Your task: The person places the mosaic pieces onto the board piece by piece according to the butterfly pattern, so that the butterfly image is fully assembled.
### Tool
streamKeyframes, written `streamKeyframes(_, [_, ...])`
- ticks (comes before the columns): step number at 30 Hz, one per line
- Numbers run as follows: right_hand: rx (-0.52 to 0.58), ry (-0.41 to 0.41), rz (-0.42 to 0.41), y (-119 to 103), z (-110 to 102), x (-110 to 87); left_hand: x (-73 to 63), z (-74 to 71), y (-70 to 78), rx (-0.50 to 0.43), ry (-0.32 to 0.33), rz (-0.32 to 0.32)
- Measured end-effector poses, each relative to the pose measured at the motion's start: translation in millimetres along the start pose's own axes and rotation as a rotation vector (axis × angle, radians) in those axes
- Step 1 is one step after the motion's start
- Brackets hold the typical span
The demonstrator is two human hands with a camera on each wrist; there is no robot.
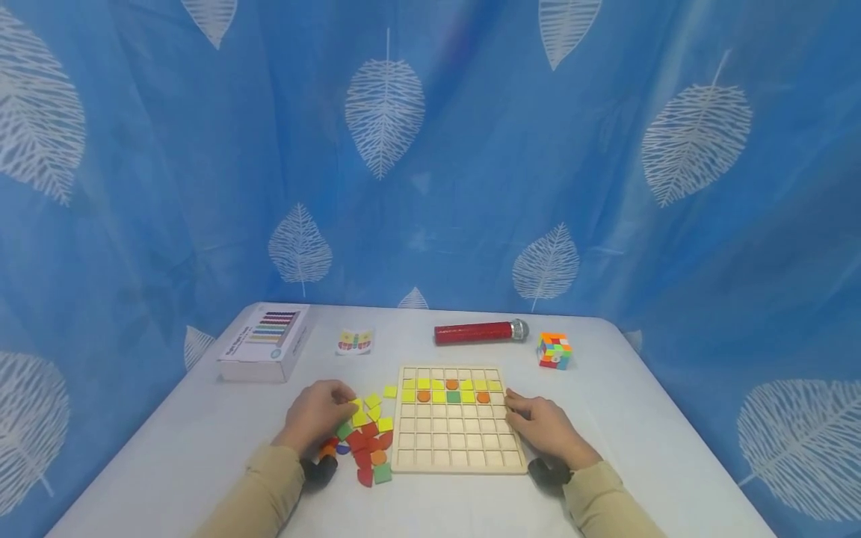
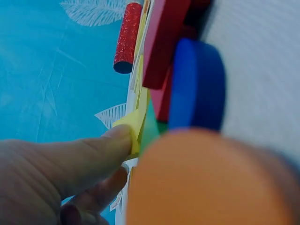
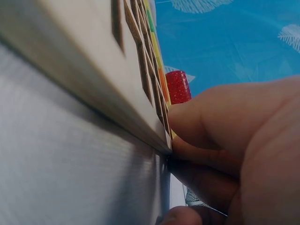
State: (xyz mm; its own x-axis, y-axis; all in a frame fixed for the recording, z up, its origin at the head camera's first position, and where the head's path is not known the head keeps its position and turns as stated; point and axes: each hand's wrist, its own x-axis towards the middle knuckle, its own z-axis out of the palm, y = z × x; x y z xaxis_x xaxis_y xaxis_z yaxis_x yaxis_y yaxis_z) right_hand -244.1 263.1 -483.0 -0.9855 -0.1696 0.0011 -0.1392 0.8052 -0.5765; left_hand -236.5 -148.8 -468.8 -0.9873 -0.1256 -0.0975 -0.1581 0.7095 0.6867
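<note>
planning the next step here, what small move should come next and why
Probably lift the yellow piece toward the board: the left hand pinches it, the right hand touches the board's edge, and the lower cells are bare.

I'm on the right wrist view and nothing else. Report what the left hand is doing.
Observer: The left hand pinches a yellow piece between thumb and finger.
Operator: Tell me where the loose pieces lie.
Observer: They are spread just to the left of the board, overlapping in places.
Operator: Identify the red cylinder I see beyond the board.
Observer: It is a microphone, and its silver head is at the right end.
</note>
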Motion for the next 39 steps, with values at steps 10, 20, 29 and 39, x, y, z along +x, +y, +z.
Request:
streamKeyframes(10, [-0.01, 0.008, -0.03, 4, -7, -0.7, 2.0, -2.2, 9.0, -0.076, 0.016, 0.057])
streamKeyframes(20, [0.032, -0.024, 0.025, 10, -9, -1.1, 11.2, 23.0, 84.3, -0.08, -0.065, 0.27])
streamKeyframes(29, [0.087, -0.048, -0.008, 6, -5, 1.2, 25.3, 84.5, 147.3, -0.141, -0.232, 0.41])
streamKeyframes(39, [0.053, -0.032, -0.042, 8, -7, 0.4, 38.8, 144.9, 174.5, -0.073, -0.199, 0.41])
